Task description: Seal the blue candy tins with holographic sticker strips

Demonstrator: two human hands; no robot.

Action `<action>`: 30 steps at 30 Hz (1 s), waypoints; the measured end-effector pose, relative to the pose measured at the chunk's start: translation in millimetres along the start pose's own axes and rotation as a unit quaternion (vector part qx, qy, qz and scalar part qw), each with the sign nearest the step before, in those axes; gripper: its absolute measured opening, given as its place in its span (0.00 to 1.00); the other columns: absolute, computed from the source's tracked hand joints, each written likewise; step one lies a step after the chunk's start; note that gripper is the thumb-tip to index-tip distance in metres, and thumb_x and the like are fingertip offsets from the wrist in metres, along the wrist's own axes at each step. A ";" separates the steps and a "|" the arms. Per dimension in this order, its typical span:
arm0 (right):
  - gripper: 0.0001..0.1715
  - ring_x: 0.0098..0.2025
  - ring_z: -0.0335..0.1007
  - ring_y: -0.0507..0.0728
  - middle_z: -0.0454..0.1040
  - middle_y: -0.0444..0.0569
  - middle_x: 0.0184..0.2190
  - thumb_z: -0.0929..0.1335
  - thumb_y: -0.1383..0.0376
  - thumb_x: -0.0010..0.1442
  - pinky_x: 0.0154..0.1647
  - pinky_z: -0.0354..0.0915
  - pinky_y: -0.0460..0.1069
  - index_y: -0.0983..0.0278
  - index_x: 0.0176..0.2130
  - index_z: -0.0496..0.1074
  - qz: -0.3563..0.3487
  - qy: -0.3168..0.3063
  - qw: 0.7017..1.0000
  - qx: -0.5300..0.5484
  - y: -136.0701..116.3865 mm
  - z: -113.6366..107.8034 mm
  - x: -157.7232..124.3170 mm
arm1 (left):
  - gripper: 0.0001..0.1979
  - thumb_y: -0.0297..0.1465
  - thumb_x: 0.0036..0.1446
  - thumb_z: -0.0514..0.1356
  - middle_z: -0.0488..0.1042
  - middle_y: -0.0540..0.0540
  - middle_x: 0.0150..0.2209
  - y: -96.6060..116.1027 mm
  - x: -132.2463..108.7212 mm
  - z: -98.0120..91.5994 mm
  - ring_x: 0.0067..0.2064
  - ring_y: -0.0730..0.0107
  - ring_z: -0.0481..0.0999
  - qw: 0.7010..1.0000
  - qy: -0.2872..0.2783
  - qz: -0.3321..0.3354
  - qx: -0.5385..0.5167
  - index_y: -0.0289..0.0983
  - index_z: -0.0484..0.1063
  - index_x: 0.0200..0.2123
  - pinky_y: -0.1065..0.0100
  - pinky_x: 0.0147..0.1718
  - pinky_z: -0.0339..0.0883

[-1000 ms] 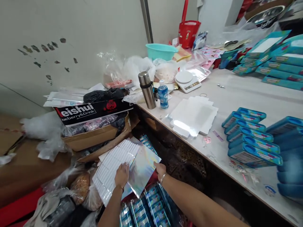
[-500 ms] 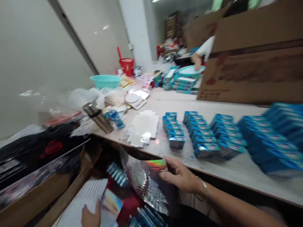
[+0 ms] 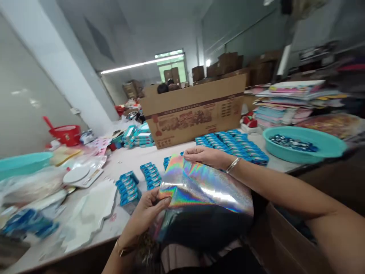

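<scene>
iridescent sheet [image 3: 205,186] in both hands [image 3: 146,209] [image 3: 209,156]; teal basin [image 3: 302,156] holding blue pieces [image 3: 293,143]

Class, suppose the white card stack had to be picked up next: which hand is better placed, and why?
Probably the left hand: it is nearer the white card stack, while the right hand is farther right. Both hold the shiny sheet.

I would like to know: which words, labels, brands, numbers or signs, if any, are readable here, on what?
No text is legible.
Large cardboard carton: printed lettering, too blurred.
Blue boxes: print too small and blurred.
Red bucket: mark too small.
Holographic sheet: no lettering visible.
</scene>
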State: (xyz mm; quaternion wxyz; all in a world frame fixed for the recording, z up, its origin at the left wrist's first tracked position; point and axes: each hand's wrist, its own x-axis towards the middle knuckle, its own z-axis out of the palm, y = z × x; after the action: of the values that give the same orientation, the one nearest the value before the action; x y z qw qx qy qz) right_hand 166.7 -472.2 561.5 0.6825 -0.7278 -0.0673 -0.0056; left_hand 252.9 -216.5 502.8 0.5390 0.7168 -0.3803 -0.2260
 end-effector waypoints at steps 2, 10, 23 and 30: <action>0.26 0.21 0.59 0.48 0.70 0.41 0.22 0.73 0.44 0.54 0.22 0.54 0.44 0.66 0.31 0.74 0.029 0.016 0.999 0.005 1.9 -33.6 -27.9 | 0.17 0.45 0.46 0.71 0.74 0.47 0.23 -5.3 10.8 20.1 0.26 0.70 0.70 0.999 0.022 -0.015 -0.023 0.35 0.78 0.24 0.71 0.27 0.66; 0.27 0.28 0.66 0.50 0.76 0.45 0.28 0.72 0.44 0.54 0.29 0.58 0.45 0.65 0.37 0.79 0.043 0.092 0.995 0.011 52.0 -86.5 -139.0 | 0.18 0.44 0.49 0.70 0.77 0.50 0.27 -16.1 4.0 65.7 0.22 0.73 0.70 0.981 0.026 -0.133 -0.142 0.37 0.77 0.38 0.71 0.25 0.67; 0.23 0.25 0.61 0.49 0.70 0.41 0.24 0.75 0.48 0.51 0.28 0.55 0.45 0.65 0.30 0.74 0.109 0.203 0.969 0.088 104.6 -72.7 -122.7 | 0.28 0.44 0.44 0.73 0.82 0.45 0.33 -31.7 0.0 72.2 0.25 0.61 0.79 0.948 0.105 -0.247 -0.171 0.39 0.75 0.47 0.68 0.21 0.70; 0.24 0.24 0.60 0.49 0.68 0.40 0.22 0.76 0.48 0.48 0.25 0.54 0.45 0.65 0.29 0.74 0.145 0.239 0.957 0.082 117.7 -69.5 -83.2 | 0.28 0.43 0.46 0.72 0.83 0.47 0.33 -31.0 1.4 54.3 0.18 0.68 0.74 0.938 0.117 -0.269 -0.186 0.40 0.75 0.50 0.69 0.17 0.66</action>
State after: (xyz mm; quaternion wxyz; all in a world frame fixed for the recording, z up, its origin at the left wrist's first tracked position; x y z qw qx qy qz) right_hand 102.4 -555.8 441.0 0.7293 -0.6490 0.2032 -0.0748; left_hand 223.3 -246.2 456.5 0.6227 0.7006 -0.0584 -0.3435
